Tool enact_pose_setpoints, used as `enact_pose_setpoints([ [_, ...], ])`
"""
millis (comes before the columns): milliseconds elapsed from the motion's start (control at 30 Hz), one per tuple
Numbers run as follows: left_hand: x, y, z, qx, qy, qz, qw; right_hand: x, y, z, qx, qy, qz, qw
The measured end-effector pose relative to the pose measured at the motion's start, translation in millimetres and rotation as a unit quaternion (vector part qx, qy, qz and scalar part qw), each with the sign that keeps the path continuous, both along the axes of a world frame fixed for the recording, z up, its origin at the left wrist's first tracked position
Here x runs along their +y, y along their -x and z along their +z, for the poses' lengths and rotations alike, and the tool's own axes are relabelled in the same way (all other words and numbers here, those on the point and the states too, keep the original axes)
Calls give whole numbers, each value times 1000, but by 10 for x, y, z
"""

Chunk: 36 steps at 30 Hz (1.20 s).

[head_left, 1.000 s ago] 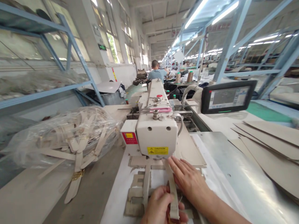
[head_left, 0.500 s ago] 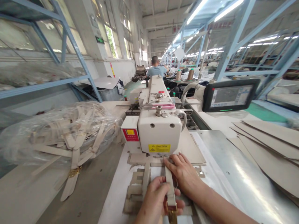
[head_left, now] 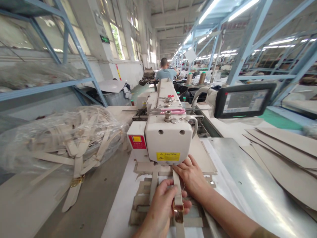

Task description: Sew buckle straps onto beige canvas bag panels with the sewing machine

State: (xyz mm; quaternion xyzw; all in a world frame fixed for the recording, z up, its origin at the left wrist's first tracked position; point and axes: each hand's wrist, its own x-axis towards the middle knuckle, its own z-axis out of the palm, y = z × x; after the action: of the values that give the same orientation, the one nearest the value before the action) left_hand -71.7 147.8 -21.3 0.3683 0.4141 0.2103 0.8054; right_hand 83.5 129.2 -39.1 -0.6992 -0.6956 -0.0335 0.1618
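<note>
A beige strap (head_left: 177, 191) with a gold buckle (head_left: 178, 214) runs lengthwise beneath the white sewing machine head (head_left: 168, 140). My left hand (head_left: 160, 205) wraps around the strap just beside the buckle. My right hand (head_left: 190, 175) lies with its fingers spread at the strap's upper end, close to the machine head and pressing on the strap. Under both hands sits a beige cut-out template (head_left: 141, 205) on the white machine bed (head_left: 119, 211). The needle area is hidden behind the machine head and my fingers.
A clear plastic bag of beige straps with gold buckles (head_left: 66, 138) lies to the left. To the right are a touchscreen (head_left: 245, 100), a steel tabletop (head_left: 237, 172) and stacked beige card sheets (head_left: 284, 155). A co-worker (head_left: 164, 71) sits farther along.
Both hands have moved toward the machine, drawing the strap along, and the gold buckle has come up into full view. The camera has shifted slightly.
</note>
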Motion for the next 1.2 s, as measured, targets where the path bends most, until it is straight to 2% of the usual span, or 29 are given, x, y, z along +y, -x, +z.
enact_pose_setpoints([
  [200,16,21,13,1,-35,-1,999,1,4,38,-9,2,11,1000],
  [433,7,15,48,10,-34,0,999,-116,-26,38,-11,-11,5,1000],
  [600,-11,129,42,-18,-42,-31,998,-196,-20,74,-2,3,-2,1000],
  [867,-59,305,123,-7,-22,-57,998,-245,22,58,-13,31,-24,999],
  [1033,-18,413,158,5,-62,-113,992,-241,66,109,-20,53,-30,998],
  [1200,41,505,46,12,-94,-165,982,-210,134,158,-11,66,-29,997],
])
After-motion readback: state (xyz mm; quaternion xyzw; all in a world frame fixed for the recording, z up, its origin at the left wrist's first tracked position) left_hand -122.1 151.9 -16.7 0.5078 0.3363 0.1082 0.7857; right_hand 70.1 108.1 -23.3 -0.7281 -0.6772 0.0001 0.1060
